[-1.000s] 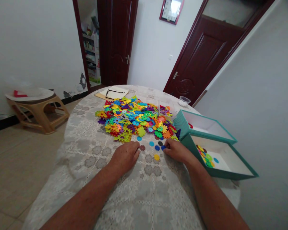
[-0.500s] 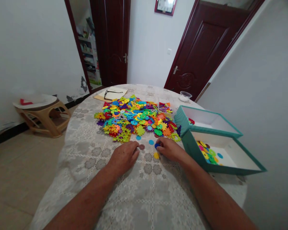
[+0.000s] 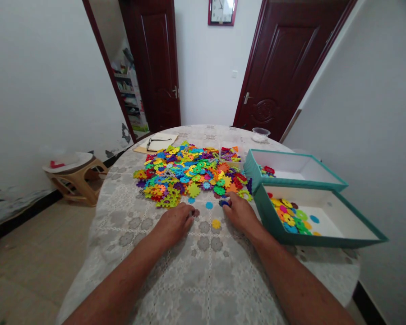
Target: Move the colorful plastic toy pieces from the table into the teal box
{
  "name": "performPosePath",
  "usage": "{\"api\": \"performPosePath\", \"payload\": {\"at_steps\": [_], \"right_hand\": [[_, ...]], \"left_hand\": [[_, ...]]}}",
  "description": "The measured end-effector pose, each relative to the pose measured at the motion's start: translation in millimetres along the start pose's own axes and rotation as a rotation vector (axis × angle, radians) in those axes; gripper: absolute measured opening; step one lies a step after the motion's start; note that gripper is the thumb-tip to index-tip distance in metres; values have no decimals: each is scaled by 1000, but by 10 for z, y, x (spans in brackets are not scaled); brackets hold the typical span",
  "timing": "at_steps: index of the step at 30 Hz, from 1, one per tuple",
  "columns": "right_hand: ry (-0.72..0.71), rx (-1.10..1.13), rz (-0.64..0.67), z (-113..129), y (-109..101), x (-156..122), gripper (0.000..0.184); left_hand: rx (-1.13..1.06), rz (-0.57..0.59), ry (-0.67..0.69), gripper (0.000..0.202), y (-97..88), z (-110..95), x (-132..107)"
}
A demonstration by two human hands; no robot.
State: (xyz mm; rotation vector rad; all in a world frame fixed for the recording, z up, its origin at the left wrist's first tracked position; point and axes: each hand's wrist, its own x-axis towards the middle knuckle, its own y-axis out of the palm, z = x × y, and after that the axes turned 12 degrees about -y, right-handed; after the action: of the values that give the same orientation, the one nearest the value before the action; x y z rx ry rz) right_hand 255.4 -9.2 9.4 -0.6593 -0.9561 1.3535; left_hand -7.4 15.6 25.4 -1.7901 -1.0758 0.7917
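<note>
My right hand (image 3: 239, 213) pinches a dark blue snowflake disc (image 3: 224, 203) just above the tablecloth. My left hand (image 3: 176, 222) rests on the cloth with its fingers curled. Its fingertips touch or almost touch a brown snowflake disc (image 3: 196, 212); what lies inside the fingers is hidden. Between the hands are a light blue disc (image 3: 209, 205) and a yellow disc (image 3: 216, 224). Another blue disc (image 3: 191, 200) lies by the near edge of a large heap of multicoloured snowflake discs (image 3: 192, 171).
Two green boxes (image 3: 325, 243), (image 3: 297, 155) with some discs inside stand at the right. Behind the heap are a tray of pieces (image 3: 230, 154), glasses (image 3: 159, 141) on paper, and a clear plastic bowl (image 3: 260, 132). A stool (image 3: 77, 178) stands left of the table.
My right hand has moved slightly right and away from me with the dark blue disc. My left hand stays by the brown disc. The camera view has tilted up a little.
</note>
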Motion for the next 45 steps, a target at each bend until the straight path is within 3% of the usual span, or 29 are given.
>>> {"api": "performPosePath", "payload": {"at_steps": [8,16,21,24,27,31,34,39,45], "right_hand": [[-16,-105,43,-5,20,61,30],[-32,-71,96,-18,26,164,15],[-84,13,72,-17,27,176,35],[-94,16,69,-9,37,172,38],[-166,26,63,14,78,188,33],[-276,75,61,67,147,226,34],[-256,44,71,112,164,248,39],[-200,-78,119,177,153,249,21],[-154,-95,129,166,157,229,15]], "left_hand": [[168,19,-127,19,34,-130,194],[51,7,-227,8,63,-192,287],[-73,-30,-241,8,48,-130,240],[-148,-60,-288,20,43,-47,267],[-99,-62,-348,33,29,-35,344],[17,-80,-352,28,23,-112,435],[32,-82,-392,31,24,-144,484],[61,-42,-436,27,-2,-151,563],[74,-22,-449,27,-5,-182,554]]}}
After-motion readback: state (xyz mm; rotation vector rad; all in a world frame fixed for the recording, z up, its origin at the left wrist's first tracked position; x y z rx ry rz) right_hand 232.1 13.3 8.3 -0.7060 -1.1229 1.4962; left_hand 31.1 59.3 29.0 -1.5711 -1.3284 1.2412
